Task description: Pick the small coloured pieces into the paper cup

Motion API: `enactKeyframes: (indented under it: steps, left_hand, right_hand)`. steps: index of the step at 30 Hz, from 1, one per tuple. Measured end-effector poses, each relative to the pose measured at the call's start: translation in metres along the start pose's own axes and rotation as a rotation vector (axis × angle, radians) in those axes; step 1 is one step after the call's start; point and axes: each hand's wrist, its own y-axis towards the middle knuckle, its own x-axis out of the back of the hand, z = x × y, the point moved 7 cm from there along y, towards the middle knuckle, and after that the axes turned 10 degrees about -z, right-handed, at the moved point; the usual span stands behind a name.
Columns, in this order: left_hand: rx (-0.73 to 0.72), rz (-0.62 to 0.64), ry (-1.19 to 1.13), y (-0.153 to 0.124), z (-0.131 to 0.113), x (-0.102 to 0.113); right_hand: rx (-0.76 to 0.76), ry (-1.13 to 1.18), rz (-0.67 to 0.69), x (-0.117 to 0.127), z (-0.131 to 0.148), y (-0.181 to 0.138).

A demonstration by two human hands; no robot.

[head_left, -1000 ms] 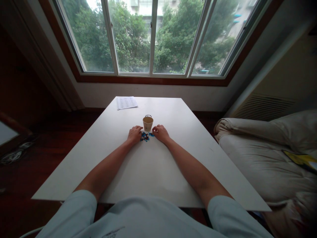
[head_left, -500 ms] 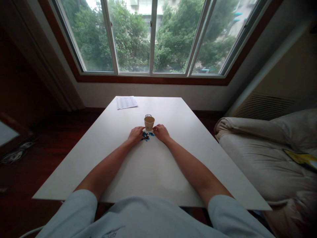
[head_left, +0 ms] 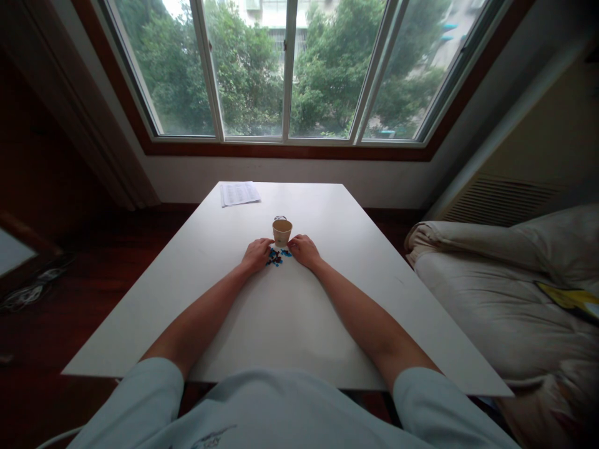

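A tan paper cup [head_left: 282,234] stands upright on the white table [head_left: 290,330], its mouth facing up. Just in front of it lies a loose pile of small blue and dark reddish pieces [head_left: 275,256], too small to name. My left hand [head_left: 257,254] rests on the table left of the pile, fingers stretched toward the cup's base. On the other side, my right hand [head_left: 305,251] lies likewise, its fingertips close to the cup's lower right side. Whether the fingertips touch the cup I cannot tell. Neither hand visibly holds anything.
Behind the cup, a thin dark loop [head_left: 279,218] shows partly. Printed papers [head_left: 240,193] lie at the table's far left corner. A padded beige sofa [head_left: 472,299] stands to the right, and a window [head_left: 285,75] is beyond the table. Cables [head_left: 35,290] lie at left.
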Motion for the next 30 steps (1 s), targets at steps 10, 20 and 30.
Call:
enactKeyframes:
  steps: [10, 20, 30]
  left_hand:
    - [-0.013, 0.004, -0.018, -0.001, -0.004, 0.002]
    - [-0.053, -0.040, -0.144, -0.004, -0.015, 0.008]
    - [-0.041, -0.041, -0.131, -0.003, -0.010, 0.004]
  right_hand:
    - [0.037, 0.027, -0.012, -0.003, 0.000, 0.001]
    - [0.042, 0.116, -0.057, -0.002, 0.000, 0.000]
    - [0.028, 0.127, -0.043, -0.003, 0.000, 0.000]
